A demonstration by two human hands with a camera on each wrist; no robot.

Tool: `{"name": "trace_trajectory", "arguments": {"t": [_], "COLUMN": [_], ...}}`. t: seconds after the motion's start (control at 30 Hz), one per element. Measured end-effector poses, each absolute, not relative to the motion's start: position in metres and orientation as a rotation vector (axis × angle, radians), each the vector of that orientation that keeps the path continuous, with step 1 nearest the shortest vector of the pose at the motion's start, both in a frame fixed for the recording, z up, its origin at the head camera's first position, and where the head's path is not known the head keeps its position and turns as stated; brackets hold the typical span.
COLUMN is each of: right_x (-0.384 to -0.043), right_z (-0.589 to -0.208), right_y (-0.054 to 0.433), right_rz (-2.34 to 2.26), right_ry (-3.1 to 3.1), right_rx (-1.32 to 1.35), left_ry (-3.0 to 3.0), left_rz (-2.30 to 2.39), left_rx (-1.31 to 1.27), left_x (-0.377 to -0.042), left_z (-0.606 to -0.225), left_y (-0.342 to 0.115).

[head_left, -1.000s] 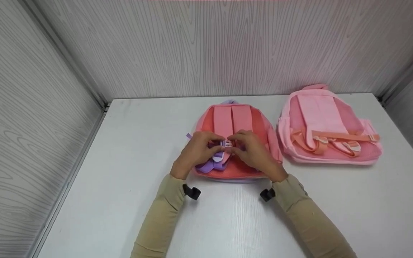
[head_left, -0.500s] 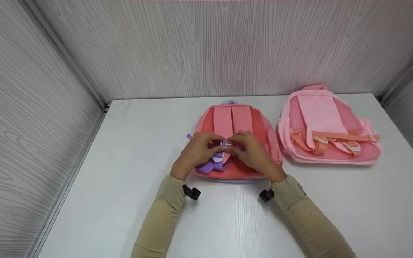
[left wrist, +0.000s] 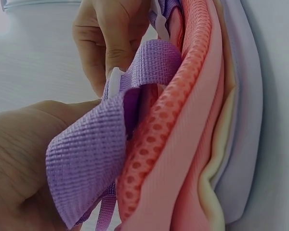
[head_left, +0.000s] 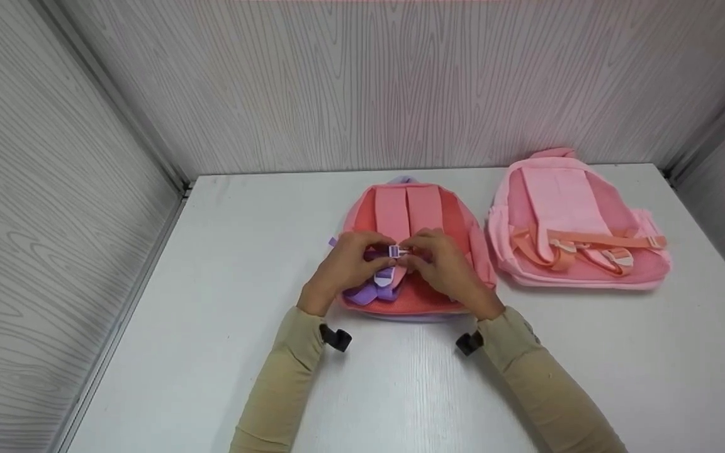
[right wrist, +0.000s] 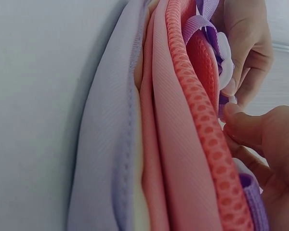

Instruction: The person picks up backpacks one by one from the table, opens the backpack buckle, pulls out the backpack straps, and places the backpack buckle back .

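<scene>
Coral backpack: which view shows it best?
The head view: the coral backpack shows most of its outline and both shoulder straps, though partly covered. Both wrist views show only cropped close-ups of its edge.

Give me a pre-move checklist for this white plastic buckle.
1. Left hand pinching white plastic buckle: ok.
2. Right hand pinching its opposite end: ok.
3. Buckle latched: cannot tell, fingers cover much of it.
4. Purple woven strap lying flat: not ok, it loops up beside the left hand.
5. Coral-and-pink fabric backpack lying strap side up: ok.
6. Pale pink fabric backpack clear of both hands: ok.
</scene>
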State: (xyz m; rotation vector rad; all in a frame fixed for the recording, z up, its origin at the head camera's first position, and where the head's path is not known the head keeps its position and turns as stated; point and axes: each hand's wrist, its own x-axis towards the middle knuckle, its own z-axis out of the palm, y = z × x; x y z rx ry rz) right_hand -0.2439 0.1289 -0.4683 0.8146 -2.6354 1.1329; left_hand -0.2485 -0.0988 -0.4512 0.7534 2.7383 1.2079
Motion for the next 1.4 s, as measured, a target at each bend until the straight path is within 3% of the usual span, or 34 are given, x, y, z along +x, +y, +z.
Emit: {"name": "trace_trajectory", "arguments": {"t": [0.3,1.4], "right_x": [-0.2452,-0.2446], "right_z": [-0.4678,-0.4693], "right_y": [0.1292,0.1300], "right_rz": [1.207,1.283], "right_ry": [-2.551,-2.573], "right_rx": [0.837,0.813], "left_ry": [2.743,2.652], "left_rz": [1.241,1.348], "left_rx": [0.839,0.748], "left_x": [-0.2509,-0.2511], "left_z": [-0.4523,-0.4511], "left_y": [-0.1044,-0.1066]}}
